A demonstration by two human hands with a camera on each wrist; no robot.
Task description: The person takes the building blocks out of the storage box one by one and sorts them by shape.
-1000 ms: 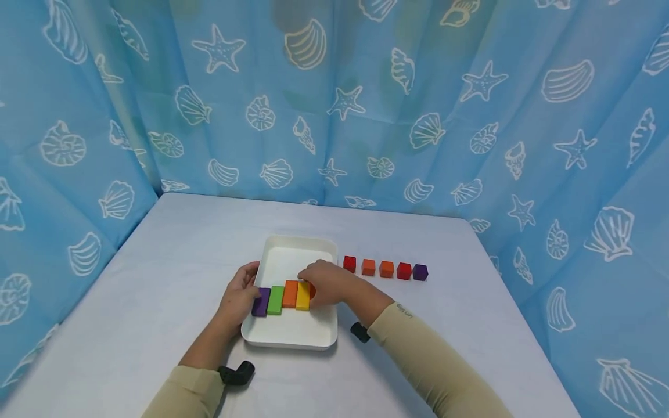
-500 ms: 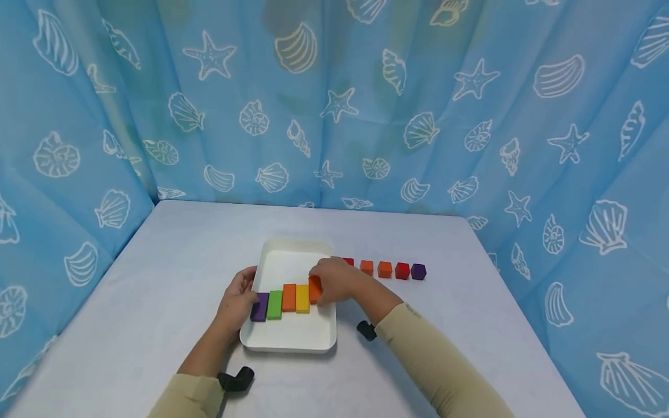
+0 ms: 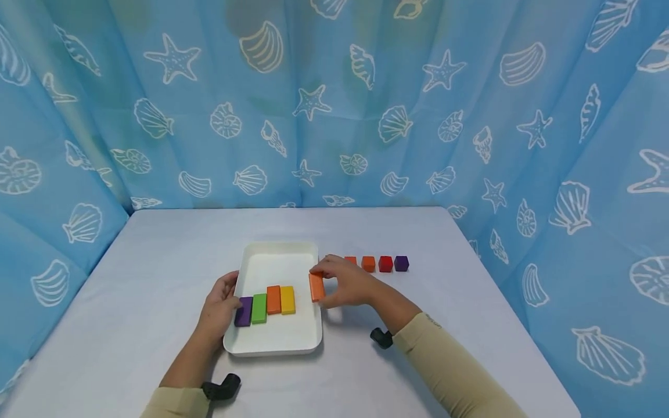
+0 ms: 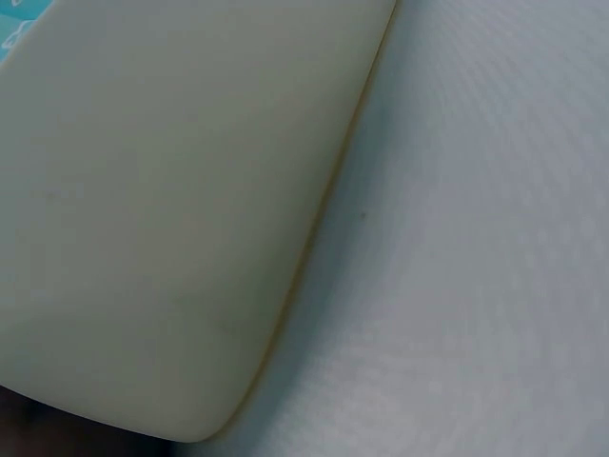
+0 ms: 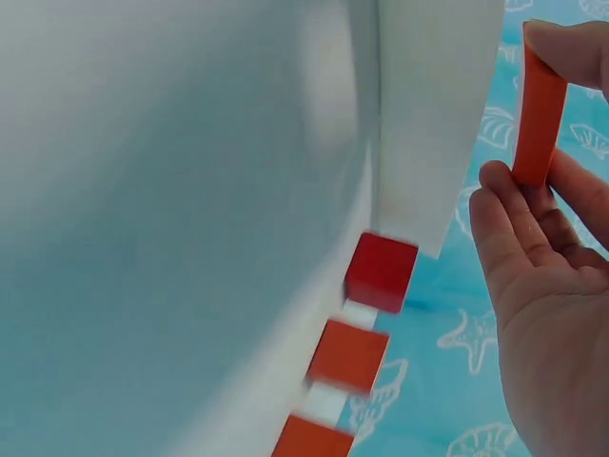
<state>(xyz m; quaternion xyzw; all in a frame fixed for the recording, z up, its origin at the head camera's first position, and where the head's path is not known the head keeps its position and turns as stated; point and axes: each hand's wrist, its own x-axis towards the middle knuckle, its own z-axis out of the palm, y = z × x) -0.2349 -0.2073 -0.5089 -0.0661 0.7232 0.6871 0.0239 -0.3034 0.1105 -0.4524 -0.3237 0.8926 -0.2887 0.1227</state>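
Note:
My left hand (image 3: 218, 307) grips the left side of a white tray (image 3: 272, 342), its thumb over the rim right at a purple block (image 3: 243, 313). Beside that block in the tray lie a green block (image 3: 259, 308), an orange block (image 3: 274, 299) and a yellow block (image 3: 287, 299), side by side. My right hand (image 3: 350, 284) pinches another orange block (image 3: 316, 288) between thumb and fingers, at the tray's right rim. In the right wrist view this held orange block (image 5: 540, 119) stands on edge between thumb and fingertips. The tray's outer wall (image 4: 171, 209) fills much of the left wrist view.
Right of the tray runs a row of small cubes: orange (image 3: 368, 264), red (image 3: 385, 264) and purple (image 3: 401, 263) ones show. Behind my right hand, a red cube (image 5: 381, 272) shows only in the right wrist view. A blue shell-patterned curtain (image 3: 313, 139) borders the white table (image 3: 172, 244).
My right hand has lifted the orange block from beside the yellow one and carried it right to the tray's rim. The left hand keeps its hold. The head view has turned right.

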